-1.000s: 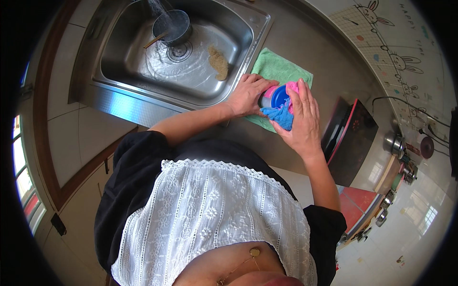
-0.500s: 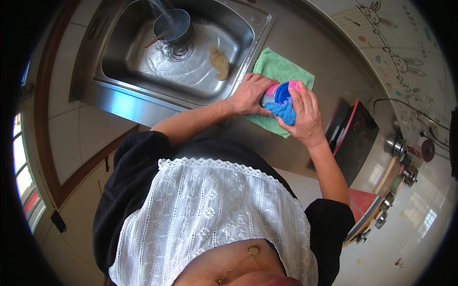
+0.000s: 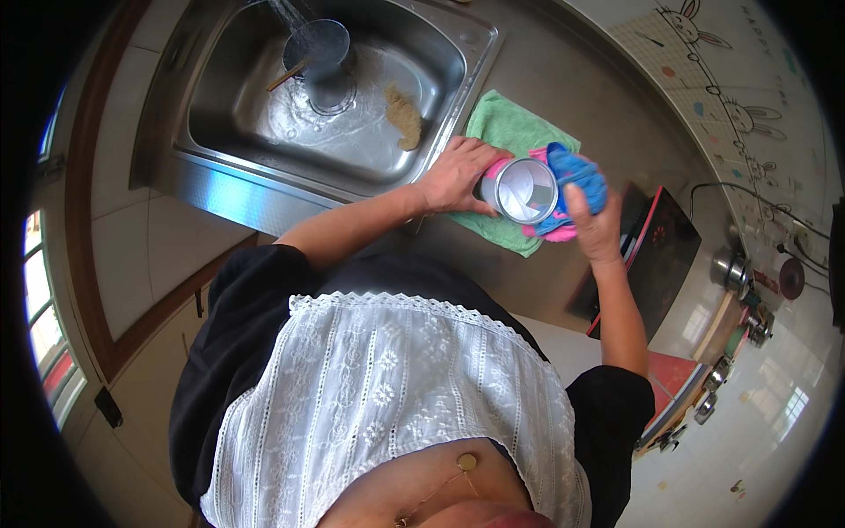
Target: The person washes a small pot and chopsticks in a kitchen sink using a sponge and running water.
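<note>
My left hand (image 3: pixel 459 178) is wrapped around the side of a round can (image 3: pixel 526 190) with a pink wall and a silver rim. Its mouth is uncovered, showing a pale, shiny inside. Just right of the can, my right hand (image 3: pixel 597 222) grips a bunched blue cloth (image 3: pixel 584 181). A darker blue edge at that cloth's left may be the lid, though folds hide most of it. Pink cloth (image 3: pixel 558 234) shows beneath the blue one, against the can. Under both hands a green towel (image 3: pixel 510 123) lies on the counter.
In the steel sink (image 3: pixel 220 141) at the left, water runs into a metal cup (image 3: pixel 327 42) with a brown stick-like piece by it. A tan scrubber (image 3: pixel 404 116) lies in the basin. To the right sits a black cooktop (image 3: pixel 656 264); pots (image 3: pixel 729 268) stand beyond it.
The blue lid has come off the can, baring its mouth. My right hand has moved right with the blue cloth; my left hand keeps its hold.
</note>
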A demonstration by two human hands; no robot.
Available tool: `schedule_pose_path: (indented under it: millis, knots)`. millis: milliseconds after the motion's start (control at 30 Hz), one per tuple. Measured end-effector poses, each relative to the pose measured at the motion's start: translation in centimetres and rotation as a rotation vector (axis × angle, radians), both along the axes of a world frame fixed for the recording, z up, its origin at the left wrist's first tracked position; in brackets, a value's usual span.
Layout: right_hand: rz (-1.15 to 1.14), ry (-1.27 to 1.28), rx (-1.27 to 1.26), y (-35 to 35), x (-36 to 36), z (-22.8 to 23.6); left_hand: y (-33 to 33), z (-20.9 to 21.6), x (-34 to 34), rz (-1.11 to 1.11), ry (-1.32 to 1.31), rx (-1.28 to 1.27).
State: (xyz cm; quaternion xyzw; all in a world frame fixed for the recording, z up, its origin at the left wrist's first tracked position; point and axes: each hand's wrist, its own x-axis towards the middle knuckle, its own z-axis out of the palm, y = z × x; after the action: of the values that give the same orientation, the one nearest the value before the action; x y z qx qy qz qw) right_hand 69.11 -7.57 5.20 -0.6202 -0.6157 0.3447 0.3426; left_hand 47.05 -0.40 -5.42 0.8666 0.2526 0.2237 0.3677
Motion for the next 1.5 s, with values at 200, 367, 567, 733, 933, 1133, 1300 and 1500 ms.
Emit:
schedule_pose_path:
  millis: [200, 367, 567, 733, 933, 1133, 1300, 1500]
  knots:
    - [-0.461, 0.492, -0.18, -1.6, 5.7, -4.3, -0.1, 0.5, 0.2, 0.017, 0.034, -0.026]
    - [-0.467, -0.42, -0.009, -2.8, 6.3, -2.8, -0.3, 0.3, 0.1, 0.034, 0.029, -0.015]
    - [0.06, -0.605, 0.038, -1.9, -3.1, 3.5, -0.3, 0.1, 0.3, 0.048, 0.038, 0.011]
    - [0.266, -0.985, -0.304, 0.2, -5.5, 2.1, -0.4, -0.2, 0.6, 0.054, -0.009, 0.035]
    - [0.299, -1.019, -0.366, 1.5, -5.8, 1.2, -0.3, -0.9, 0.2, 0.077, -0.063, 0.088]
    - [0.201, -1.016, -0.262, 0.9, -6.1, 2.0, -0.4, -0.7, 0.1, 0.057, -0.073, 0.077]
    - [0.233, -1.004, -0.242, 0.8, -6.5, 3.4, -0.6, -0.4, -0.8, 0.053, -0.069, 0.086]
    - [0.231, -0.923, -0.114, 1.2, -6.7, 3.8, -0.3, 0.7, -4.8, 0.078, -0.263, 0.012]
